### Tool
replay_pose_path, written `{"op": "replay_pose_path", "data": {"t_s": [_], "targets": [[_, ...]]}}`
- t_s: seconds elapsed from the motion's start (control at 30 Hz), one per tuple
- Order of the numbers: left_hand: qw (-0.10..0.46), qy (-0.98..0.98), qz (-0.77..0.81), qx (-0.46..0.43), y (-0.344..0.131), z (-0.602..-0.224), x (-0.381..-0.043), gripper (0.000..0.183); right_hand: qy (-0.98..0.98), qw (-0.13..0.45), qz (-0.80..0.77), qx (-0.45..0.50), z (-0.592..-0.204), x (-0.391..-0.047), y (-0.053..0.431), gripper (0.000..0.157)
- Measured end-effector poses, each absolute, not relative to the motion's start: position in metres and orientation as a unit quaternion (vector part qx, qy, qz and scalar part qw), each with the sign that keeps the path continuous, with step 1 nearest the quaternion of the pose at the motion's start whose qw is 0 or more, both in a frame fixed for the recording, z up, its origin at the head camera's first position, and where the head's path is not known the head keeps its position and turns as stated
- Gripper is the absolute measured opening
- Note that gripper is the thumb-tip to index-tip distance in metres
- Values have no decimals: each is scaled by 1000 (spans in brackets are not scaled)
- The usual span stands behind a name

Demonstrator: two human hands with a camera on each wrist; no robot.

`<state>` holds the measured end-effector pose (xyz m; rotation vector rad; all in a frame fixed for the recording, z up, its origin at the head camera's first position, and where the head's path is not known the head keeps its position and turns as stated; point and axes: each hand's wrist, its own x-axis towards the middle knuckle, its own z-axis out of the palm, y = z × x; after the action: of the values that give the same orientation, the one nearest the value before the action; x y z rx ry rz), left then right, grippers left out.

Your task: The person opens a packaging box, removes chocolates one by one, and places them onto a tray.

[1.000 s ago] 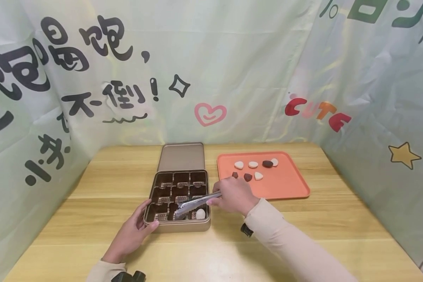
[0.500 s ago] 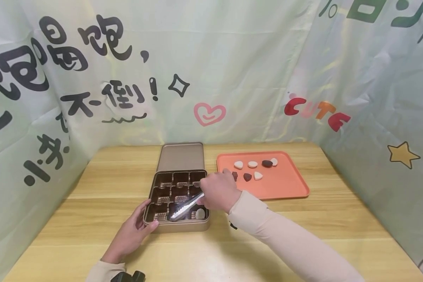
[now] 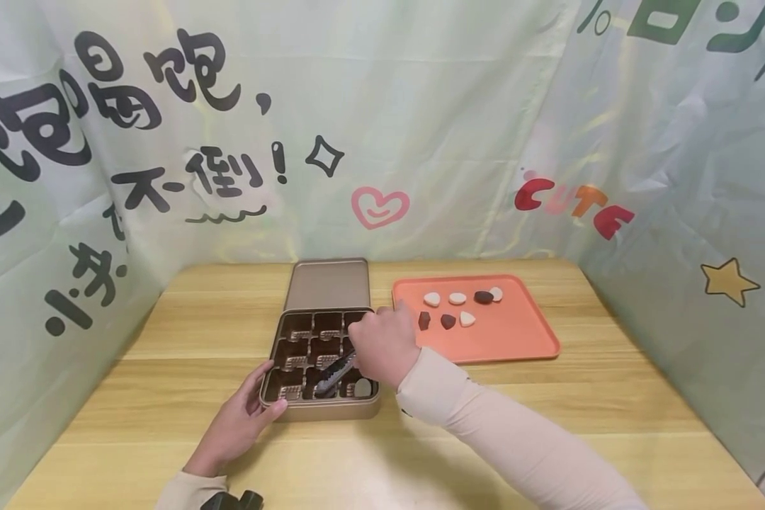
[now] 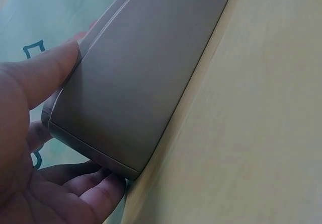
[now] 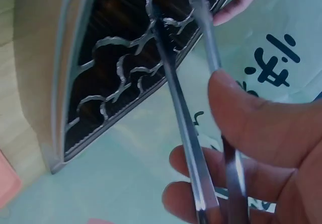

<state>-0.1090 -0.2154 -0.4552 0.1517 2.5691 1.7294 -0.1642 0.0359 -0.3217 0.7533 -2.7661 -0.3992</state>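
Observation:
A brown metal tin (image 3: 331,411) holds a dark insert divided into several compartments. My left hand (image 3: 236,423) grips its front left corner, thumb at the front rim and fingers along the side; the left wrist view shows the tin's wall (image 4: 131,78) between them. My right hand (image 3: 385,347) holds metal tongs (image 3: 336,374) over the tin, their tips down in the front middle compartment. In the right wrist view the tong arms (image 5: 187,128) stand apart between thumb and fingers. A pale round chocolate (image 3: 362,387) lies in the front right compartment. I cannot tell whether the tips hold anything.
An orange tray (image 3: 516,336) at the right bears several white and dark chocolates (image 3: 457,299). The tin's lid (image 3: 328,283) lies open behind it. Printed cloth walls (image 3: 459,142) close off the wooden table (image 3: 197,319) at the back and sides.
My right hand has moved left and closer over the tin, and the tongs now stand more steeply. The tips stay at the front middle compartment. My left hand keeps its place.

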Motion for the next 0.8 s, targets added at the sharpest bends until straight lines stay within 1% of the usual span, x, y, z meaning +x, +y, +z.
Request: {"op": "replay_pose_path", "data": {"t_s": [0.1,0.4,0.6,0.8], "targets": [[20,829,557,53,-215,-454,-110,82,-944,133,-157,259,-320,-159,32,21],[26,833,551,34,-217,-456,-105,84,-931,149,-198,269,-325,-143,16,16],[27,830,555,41,-217,-455,-107,82,-929,170,-197,265,-333,-146,11,16],[24,830,556,44,-215,-453,-109,83,-930,173,-173,273,-335,-153,15,16]]}}
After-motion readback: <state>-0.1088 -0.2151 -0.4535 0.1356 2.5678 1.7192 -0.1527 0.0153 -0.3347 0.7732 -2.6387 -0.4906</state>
